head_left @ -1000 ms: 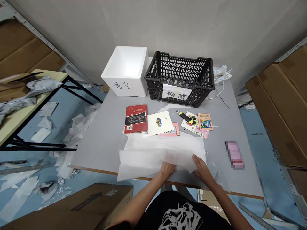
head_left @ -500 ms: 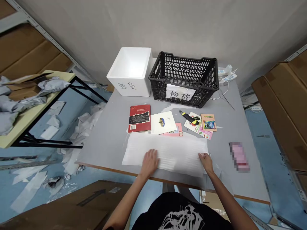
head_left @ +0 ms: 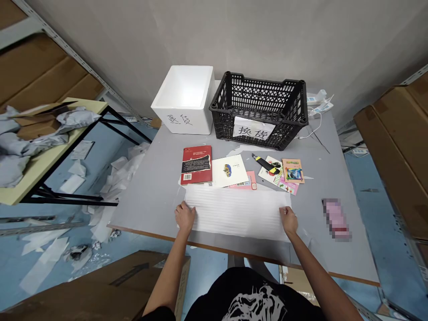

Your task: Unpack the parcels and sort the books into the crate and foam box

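White foam sheet (head_left: 237, 215), lying flat near the front edge of the grey desk (head_left: 150, 187), just in front of a red book (head_left: 196, 165); left hand (head_left: 184, 217) and right hand (head_left: 288, 220) on its short ends, fingers released, grasping nothing.

Blk crate (head_left: 259, 96) — EPS box (head_left: 187, 122)

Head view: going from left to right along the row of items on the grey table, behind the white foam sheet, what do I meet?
Red paperback book → white card → black-and-yellow utility knife → small illustrated booklet
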Motion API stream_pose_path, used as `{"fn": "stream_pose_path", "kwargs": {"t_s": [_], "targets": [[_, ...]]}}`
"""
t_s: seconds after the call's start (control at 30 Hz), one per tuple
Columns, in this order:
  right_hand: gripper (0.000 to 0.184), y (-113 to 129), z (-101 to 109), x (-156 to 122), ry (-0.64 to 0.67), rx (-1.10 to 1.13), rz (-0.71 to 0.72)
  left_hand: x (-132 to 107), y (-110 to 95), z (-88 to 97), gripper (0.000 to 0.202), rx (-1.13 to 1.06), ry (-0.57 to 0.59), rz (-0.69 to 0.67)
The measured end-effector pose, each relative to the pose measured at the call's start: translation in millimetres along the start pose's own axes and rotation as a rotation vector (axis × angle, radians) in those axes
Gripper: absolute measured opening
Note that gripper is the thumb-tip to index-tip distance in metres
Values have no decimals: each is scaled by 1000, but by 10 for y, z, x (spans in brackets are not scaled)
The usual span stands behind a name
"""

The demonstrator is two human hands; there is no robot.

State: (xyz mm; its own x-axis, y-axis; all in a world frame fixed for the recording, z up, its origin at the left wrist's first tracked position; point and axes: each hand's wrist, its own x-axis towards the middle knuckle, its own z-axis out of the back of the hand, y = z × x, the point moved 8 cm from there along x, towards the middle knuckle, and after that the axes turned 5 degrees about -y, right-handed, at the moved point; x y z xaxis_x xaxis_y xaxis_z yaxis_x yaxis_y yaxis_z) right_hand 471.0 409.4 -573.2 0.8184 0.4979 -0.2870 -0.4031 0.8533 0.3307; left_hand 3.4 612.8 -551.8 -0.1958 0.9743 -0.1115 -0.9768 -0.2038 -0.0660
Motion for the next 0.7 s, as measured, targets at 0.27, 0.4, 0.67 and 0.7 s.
{"fn": "stream_pose_path", "kwargs": {"t_s": [0.27,0.4,0.67,0.7], "targets": [[72,52,5,-35,-87,-122,-66,224,96,-27,69,-60,153,141],[82,-48,20,-132,-84,-171,-143,326,144,-119,65,-94,320,172],[74,-39,9,-118,-21,-188,-130,279,-40,-104,55,-191,358,13],[67,-16,-2,-108,-1,-177,-106,285,-65,-99,53,-229,375,-3]]}}
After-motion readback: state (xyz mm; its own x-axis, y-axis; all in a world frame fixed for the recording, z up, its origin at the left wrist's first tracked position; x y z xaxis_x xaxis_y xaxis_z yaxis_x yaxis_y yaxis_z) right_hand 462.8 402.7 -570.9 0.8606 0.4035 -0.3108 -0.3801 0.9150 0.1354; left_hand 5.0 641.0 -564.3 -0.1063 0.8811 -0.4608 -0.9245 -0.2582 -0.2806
